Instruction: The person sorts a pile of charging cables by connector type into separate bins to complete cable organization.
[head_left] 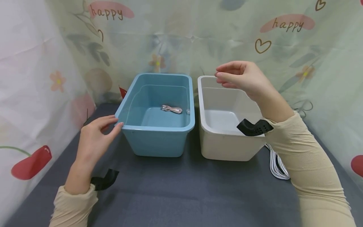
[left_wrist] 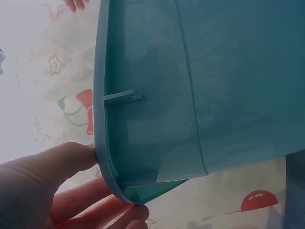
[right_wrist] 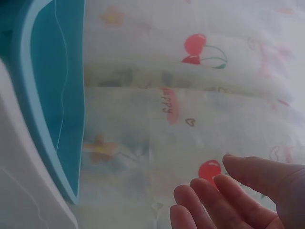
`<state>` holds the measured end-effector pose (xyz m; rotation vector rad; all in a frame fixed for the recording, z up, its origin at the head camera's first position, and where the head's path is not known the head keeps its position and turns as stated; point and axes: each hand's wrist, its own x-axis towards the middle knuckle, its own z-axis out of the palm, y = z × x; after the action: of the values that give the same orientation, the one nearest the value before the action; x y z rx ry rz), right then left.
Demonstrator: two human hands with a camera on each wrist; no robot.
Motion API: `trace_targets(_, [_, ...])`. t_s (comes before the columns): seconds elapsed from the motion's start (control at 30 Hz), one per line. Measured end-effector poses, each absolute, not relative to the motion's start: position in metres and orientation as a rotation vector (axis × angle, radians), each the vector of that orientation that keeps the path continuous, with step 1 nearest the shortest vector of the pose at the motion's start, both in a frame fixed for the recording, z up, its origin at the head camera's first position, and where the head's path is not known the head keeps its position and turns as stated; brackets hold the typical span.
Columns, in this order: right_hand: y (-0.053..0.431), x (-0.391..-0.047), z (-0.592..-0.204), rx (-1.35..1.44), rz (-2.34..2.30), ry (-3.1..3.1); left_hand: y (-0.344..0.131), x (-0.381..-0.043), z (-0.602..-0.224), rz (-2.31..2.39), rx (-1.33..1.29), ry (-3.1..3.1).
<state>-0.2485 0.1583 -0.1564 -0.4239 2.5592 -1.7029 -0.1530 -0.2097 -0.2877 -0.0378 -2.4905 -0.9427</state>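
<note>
My left hand [head_left: 94,138] pinches the near-left corner of a rectangular blue plastic bin [head_left: 157,142]; my right hand [head_left: 244,77] hangs above a rectangular cream plastic bin [head_left: 227,146], fingers loosely spread.

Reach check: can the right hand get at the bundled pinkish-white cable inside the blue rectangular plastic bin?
Likely yes: the right hand looks empty, the blue bin is open-topped, and nothing visible covers the cable; only the rim needs clearing.

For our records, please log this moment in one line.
left hand: holds blue bin at near-left corner | right hand: empty, near cream bin | pinkish cable: inside blue bin
</note>
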Motion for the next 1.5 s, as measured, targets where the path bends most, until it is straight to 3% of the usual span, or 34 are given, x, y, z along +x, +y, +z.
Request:
trace_targets(0.5, [0.222, -0.219, -0.202, -0.391, -1.805, 2.580, -0.210, -0.153, -0.289, -0.935, -0.050, -2.483])
trace_targets(0.93, [0.282, -0.194, -0.246, -0.408, -2.240, 2.384, -0.211, -0.153, -0.288, -0.935, -0.049, -2.479])
trace_targets(1.3, [0.332, -0.183, -0.283, -0.235, -2.437, 2.448, -0.210, -0.154, -0.288, -0.933, -0.057, -2.465])
trace_targets(1.5, [0.351, -0.181, -0.302, 0.019, -2.318, 2.527, -0.210, -0.153, -0.288, -0.926, -0.056, -2.467])
